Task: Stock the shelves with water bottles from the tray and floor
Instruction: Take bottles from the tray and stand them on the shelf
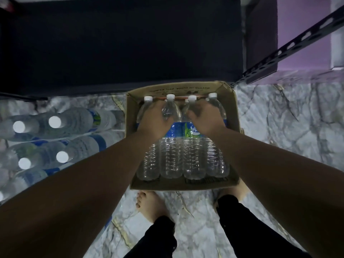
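A cardboard tray [133, 138] stands on the marble floor in front of my feet. Several clear water bottles [171, 157] with white caps and blue labels lie side by side in it, caps pointing away from me. My left hand [155, 121] lies over the upper part of the leftmost bottles, fingers curled round one. My right hand [205, 119] covers the upper part of the rightmost bottles, fingers curled round a bottle's shoulder. More water bottles [54, 127] stand on the floor at the left.
A dark, bare shelf board [121, 43] spreads out beyond the tray. A black perforated metal upright [290, 47] runs diagonally at the upper right, against a purple wall [301, 19]. My bare feet stand just behind the tray.
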Available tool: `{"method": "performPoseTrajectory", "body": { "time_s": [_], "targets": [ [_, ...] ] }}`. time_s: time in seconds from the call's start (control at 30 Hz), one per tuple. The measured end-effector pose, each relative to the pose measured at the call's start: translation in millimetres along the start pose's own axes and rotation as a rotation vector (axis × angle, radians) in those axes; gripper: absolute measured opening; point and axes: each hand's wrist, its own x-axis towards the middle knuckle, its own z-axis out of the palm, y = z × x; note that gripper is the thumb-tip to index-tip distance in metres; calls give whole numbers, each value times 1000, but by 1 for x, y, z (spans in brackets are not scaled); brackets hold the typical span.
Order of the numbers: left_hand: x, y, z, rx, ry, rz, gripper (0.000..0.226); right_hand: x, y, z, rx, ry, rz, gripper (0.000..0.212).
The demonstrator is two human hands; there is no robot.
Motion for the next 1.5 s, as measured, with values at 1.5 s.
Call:
{"method": "performPoseTrajectory", "body": {
  "time_s": [1.5],
  "targets": [
    [-56,-14,-11,-702,-193,-175,87,-69,3,-16,659,-163,38,74]
  ]
}}
